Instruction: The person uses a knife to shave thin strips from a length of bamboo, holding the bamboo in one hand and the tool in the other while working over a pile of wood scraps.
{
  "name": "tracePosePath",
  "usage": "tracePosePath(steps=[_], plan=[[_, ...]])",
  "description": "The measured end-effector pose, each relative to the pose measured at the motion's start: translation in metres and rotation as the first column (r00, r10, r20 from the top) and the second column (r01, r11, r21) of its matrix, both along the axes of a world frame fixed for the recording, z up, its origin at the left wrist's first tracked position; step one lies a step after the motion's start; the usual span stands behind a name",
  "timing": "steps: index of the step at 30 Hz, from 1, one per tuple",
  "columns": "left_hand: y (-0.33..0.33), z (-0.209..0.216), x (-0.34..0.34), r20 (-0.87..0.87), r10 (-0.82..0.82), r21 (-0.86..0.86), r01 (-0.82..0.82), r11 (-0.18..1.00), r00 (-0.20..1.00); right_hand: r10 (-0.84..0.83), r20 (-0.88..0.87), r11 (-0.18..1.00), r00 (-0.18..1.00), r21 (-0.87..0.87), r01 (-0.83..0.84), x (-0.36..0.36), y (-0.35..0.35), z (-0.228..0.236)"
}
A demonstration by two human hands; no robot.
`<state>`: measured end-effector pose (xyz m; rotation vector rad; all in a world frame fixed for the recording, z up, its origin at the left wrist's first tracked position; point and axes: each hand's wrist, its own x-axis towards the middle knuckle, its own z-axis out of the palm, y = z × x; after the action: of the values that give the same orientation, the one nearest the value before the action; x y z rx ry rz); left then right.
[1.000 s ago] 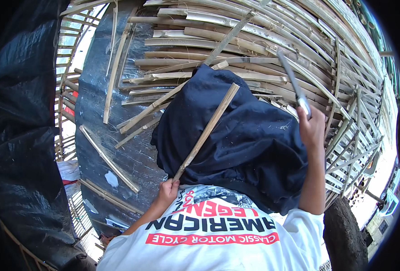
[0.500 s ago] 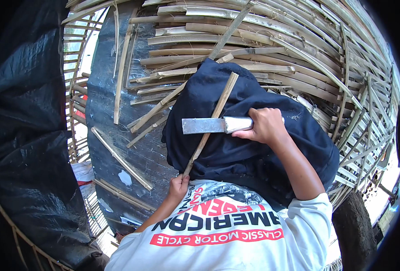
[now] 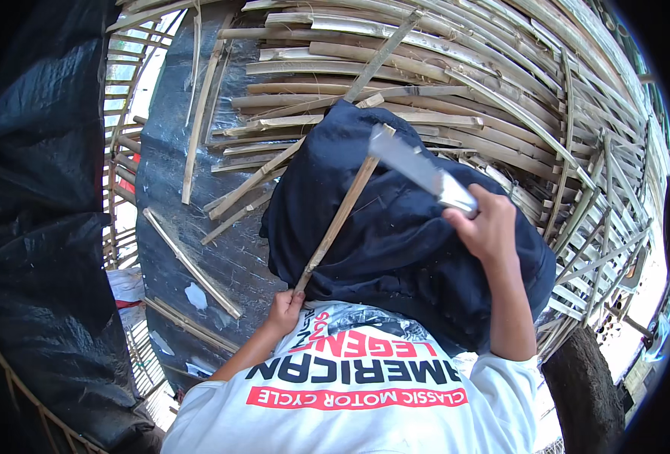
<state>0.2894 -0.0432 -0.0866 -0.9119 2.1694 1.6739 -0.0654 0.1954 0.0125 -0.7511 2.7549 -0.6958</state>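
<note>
A narrow split-bamboo strip slants up and away over dark blue-black cloth draped across my lap. My left hand is closed around its near end, close to my shirt. In my right hand is the pale handle of a knife with a broad, square-ended metal blade, slightly blurred by motion. The blade points up and left, its tip over the strip's far end; whether they touch I cannot tell.
Many split bamboo slats are stacked beyond the cloth. Loose strips lie on a dark sheet to the left. Black plastic sheeting hangs at far left. Right are a bamboo lattice and a thick dark post.
My right hand has moved right and slightly nearer. The knife has swung from lying level across the strip's middle to a tilt, its tip by the far end. My left hand keeps its hold.
</note>
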Motion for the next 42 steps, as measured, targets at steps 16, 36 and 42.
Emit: tracePosePath(steps=[16, 36, 42], plan=[[-0.013, -0.011, -0.002, 0.057, 0.007, 0.192, -0.018, 0.981, 0.998, -0.215, 0.089, 0.972, 0.973, 0.119, 0.204, -0.078, -0.037, -0.031], [0.011, -0.001, -0.014, -0.125, -0.149, -0.562, 0.054, 0.825, 0.981, 0.374, -0.101, 0.926, 0.922, 0.085, -0.367, 0.006, -0.047, -0.057], [0.013, -0.003, -0.022, -0.176, -0.118, -0.563, -0.002, 0.826, 0.977, 0.369, -0.193, 0.929, 0.909, 0.118, -0.352, -0.008, -0.046, -0.06]])
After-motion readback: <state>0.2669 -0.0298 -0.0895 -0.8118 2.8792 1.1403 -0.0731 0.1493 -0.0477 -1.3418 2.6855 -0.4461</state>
